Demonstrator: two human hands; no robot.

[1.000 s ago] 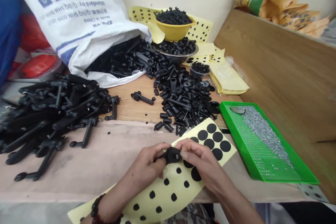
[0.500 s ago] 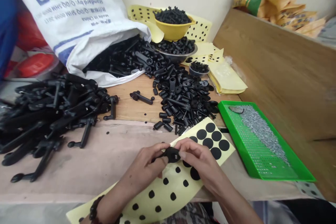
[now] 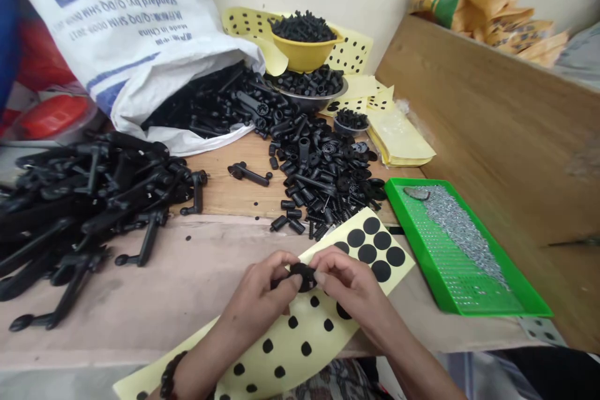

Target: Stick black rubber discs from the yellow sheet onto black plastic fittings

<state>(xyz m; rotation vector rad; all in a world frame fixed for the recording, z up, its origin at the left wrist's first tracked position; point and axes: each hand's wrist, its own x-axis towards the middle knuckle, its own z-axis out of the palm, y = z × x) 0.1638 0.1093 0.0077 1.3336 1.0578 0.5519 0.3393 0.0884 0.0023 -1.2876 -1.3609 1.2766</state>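
Observation:
My left hand [image 3: 262,290] and my right hand [image 3: 347,284] meet low in the middle of the view, both pinched on a small round black plastic part [image 3: 302,275]. They hover over a yellow backing sheet [image 3: 304,331] that carries round black stickers [image 3: 375,244] at its far end and small black spots nearer me. A dark bead bracelet sits on my left wrist. Just beyond the sheet lies a heap of small black plastic parts [image 3: 323,172].
A green tray [image 3: 492,300] of small metal screws lies at the right. Long black handles [image 3: 79,200] pile up at the left. A white sack [image 3: 140,44] spills black parts at the back, beside a yellow bowl [image 3: 304,53] and a metal bowl [image 3: 309,97].
Both hands and the black part have drifted slightly up and left in the picture as the head camera shifted; the grip looks the same.

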